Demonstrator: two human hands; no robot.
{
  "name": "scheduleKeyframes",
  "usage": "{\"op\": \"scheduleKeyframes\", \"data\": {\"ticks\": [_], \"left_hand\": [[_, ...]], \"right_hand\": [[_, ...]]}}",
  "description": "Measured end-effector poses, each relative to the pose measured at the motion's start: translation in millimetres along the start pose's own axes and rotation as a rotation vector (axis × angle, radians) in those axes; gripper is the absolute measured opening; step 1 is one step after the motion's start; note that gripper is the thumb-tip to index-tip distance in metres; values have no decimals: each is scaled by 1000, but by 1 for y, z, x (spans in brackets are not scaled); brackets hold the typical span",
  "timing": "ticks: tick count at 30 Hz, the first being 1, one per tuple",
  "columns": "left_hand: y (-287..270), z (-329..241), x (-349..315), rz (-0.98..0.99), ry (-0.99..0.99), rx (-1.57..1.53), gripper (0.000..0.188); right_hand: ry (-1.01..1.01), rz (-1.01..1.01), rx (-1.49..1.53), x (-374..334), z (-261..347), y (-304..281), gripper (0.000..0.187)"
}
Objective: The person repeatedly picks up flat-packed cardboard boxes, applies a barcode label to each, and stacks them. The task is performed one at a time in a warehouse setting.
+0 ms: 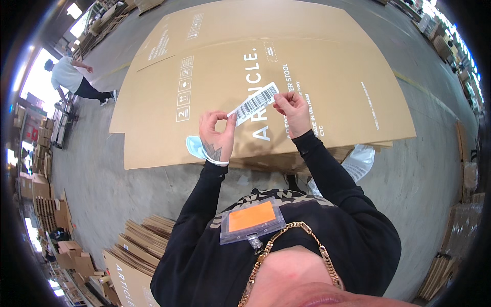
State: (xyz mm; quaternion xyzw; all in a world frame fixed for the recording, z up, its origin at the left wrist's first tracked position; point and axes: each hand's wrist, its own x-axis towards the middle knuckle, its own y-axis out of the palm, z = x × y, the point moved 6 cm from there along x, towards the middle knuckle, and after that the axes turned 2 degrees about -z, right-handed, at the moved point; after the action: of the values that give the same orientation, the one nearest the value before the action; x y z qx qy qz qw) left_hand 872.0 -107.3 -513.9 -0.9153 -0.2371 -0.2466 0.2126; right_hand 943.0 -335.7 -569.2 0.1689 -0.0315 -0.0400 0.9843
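A white barcode label (pixel 255 104) is stretched between my two hands, tilted up toward the right, above a large flat brown cardboard sheet (pixel 220 77) with white print. My left hand (pixel 219 134) pinches the label's lower left end between thumb and finger. At its upper right end, my right hand (pixel 294 110) pinches the other corner. A light blue face mask (pixel 195 147) hangs from my left wrist by its loop. Whether the label touches the cardboard cannot be told.
More cardboard sheets lie stacked under the top one. A strip of labels (pixel 358 162) hangs by the stack's near right edge. Another cardboard stack (pixel 138 245) stands at lower left. A person (pixel 69 77) walks by a cart (pixel 64 117) at far left. Pallets and boxes line both sides.
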Motion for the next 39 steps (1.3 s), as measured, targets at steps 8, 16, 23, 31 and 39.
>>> {"op": "scheduleKeyframes", "data": {"ticks": [8,16,23,31,39], "left_hand": [[51,19,-19,-97,-196,13,11],[112,6,-44,-132,-349,12,11],[129,16,-50,-177,-563,-48,13],[153,31,-59,-89,-653,-449,31],[191,-3,-79,675,-468,-1226,84]], "right_hand": [[-203,69,-226,63,5,-41,12],[-103,256,-252,116,-6,-80,14],[16,393,-150,149,-16,-91,21],[-247,415,-362,172,23,-89,15],[-735,626,-535,141,184,-87,8]]}}
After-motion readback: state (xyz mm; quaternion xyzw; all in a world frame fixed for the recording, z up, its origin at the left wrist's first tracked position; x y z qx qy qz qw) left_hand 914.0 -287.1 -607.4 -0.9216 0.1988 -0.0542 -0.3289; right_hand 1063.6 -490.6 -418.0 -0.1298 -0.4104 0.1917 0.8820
